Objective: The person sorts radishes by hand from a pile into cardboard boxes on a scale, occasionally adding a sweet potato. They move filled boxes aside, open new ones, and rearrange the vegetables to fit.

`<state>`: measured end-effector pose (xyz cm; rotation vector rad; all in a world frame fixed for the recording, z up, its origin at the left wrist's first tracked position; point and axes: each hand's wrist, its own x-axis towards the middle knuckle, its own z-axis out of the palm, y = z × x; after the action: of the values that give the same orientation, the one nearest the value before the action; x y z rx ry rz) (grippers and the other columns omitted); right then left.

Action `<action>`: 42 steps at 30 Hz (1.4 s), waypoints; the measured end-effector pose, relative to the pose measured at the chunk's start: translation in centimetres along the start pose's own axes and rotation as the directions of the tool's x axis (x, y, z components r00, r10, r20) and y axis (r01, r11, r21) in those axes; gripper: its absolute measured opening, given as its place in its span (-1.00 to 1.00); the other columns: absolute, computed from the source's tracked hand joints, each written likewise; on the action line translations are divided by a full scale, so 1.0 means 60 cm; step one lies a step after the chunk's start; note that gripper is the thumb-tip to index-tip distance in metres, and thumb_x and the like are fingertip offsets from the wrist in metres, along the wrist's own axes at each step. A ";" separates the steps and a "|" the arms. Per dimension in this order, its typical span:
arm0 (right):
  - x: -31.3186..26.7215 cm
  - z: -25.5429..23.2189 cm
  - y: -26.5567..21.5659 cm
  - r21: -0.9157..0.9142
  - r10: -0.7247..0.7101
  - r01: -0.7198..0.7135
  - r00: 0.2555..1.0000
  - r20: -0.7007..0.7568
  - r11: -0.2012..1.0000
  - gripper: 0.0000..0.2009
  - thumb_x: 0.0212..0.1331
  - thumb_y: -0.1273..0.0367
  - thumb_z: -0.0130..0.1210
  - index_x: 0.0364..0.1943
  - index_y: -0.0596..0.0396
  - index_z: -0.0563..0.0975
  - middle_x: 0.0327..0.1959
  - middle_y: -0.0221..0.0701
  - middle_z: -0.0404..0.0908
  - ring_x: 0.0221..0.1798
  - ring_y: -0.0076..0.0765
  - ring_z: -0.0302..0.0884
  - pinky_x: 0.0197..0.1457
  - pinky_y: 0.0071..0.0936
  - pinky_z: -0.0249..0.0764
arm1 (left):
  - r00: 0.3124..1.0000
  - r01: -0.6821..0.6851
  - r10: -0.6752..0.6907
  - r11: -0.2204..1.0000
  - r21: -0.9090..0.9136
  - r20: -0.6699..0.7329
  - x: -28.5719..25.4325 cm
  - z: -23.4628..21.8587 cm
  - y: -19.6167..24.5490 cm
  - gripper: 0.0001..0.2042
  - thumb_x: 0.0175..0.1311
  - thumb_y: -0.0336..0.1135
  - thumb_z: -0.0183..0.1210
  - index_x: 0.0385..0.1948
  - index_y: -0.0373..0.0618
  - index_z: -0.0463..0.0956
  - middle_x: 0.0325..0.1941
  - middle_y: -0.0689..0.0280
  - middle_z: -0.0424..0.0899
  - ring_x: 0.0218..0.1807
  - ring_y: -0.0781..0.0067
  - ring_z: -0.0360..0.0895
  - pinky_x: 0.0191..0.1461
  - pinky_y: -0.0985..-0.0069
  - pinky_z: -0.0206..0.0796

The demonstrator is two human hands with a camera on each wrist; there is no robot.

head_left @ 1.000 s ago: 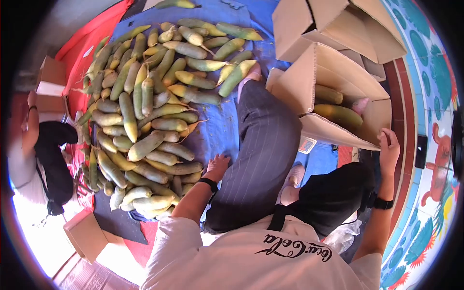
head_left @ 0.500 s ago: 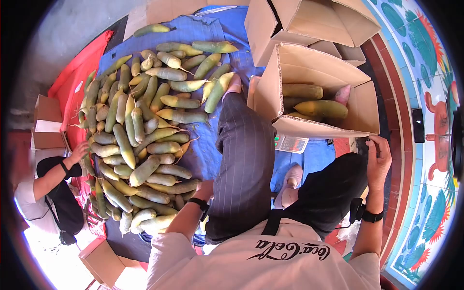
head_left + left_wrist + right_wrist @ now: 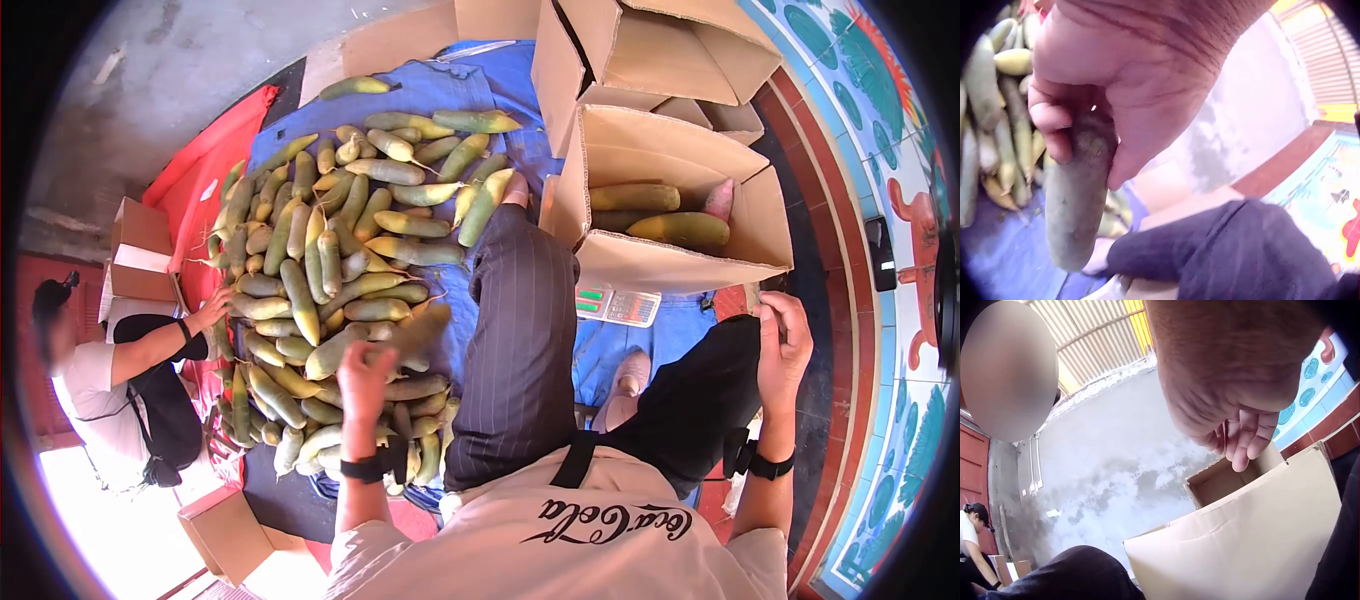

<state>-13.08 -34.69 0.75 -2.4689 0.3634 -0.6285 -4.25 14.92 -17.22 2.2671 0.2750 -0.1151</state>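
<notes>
My left hand (image 3: 365, 385) grips the end of a green radish (image 3: 425, 335), which looks blurred over the pile of green radishes (image 3: 302, 300). In the left wrist view the thumb and fingers of that hand (image 3: 1116, 75) pinch the thick radish (image 3: 1075, 206), its far end hanging down. My right hand (image 3: 785, 350) is beside the near right corner of a cardboard box (image 3: 690, 255), fingers loosely bent and holding nothing. In the right wrist view the hand (image 3: 1235, 394) is above the box edge (image 3: 1241, 519). Inside the box lie several radishes (image 3: 680, 231) and a pink thing (image 3: 718, 200).
A scale (image 3: 620, 306) with a lit green display stands on blue cloth (image 3: 600, 350) beside the box. More open boxes (image 3: 680, 50) are behind it. Another person (image 3: 110, 385) reaches toward the pile from the left. A tiled, painted wall (image 3: 905, 250) is at the right.
My left hand has risen from beside my leg and now holds a radish. My right hand has come away from the box edge. The other person's arm has reached to the pile.
</notes>
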 end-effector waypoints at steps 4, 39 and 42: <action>-0.006 0.004 -0.046 0.233 -0.029 0.025 0.999 0.015 0.972 -0.92 0.16 0.58 0.07 -0.26 0.21 0.51 -0.24 -0.33 0.54 -0.21 -0.48 0.51 -0.09 -0.58 0.42 | 0.997 0.008 -0.058 0.784 -0.620 -0.060 -0.023 -0.102 0.178 -0.80 0.17 -0.21 0.23 -0.30 -0.08 0.47 -0.38 0.40 0.56 -0.52 0.67 0.35 -0.49 0.69 0.20; 0.166 0.068 0.081 0.307 0.210 -0.261 0.959 0.190 0.915 -0.69 0.13 0.43 0.14 -0.02 0.10 0.40 -0.32 -0.37 0.55 -0.39 -0.57 0.50 -0.33 -0.59 0.44 | 0.677 -0.334 0.654 0.681 -0.652 0.338 -0.034 0.116 0.394 -0.52 0.25 -0.34 0.12 0.19 -0.28 0.27 0.18 0.14 0.31 0.25 0.23 0.36 0.18 0.36 0.31; 0.191 0.114 0.108 0.196 0.162 -0.216 0.952 0.260 0.956 -0.73 0.10 0.47 0.14 -0.09 0.13 0.44 -0.35 -0.33 0.55 -0.36 -0.45 0.53 -0.25 -0.51 0.46 | 0.682 -0.341 0.649 0.689 -0.639 0.337 -0.034 0.119 0.395 -0.53 0.25 -0.33 0.12 0.18 -0.28 0.27 0.18 0.14 0.32 0.24 0.24 0.36 0.18 0.37 0.31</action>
<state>-0.59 -41.20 -3.95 -2.2285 0.4048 -0.2668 -0.58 -5.83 -4.03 1.5735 -0.5976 -0.3324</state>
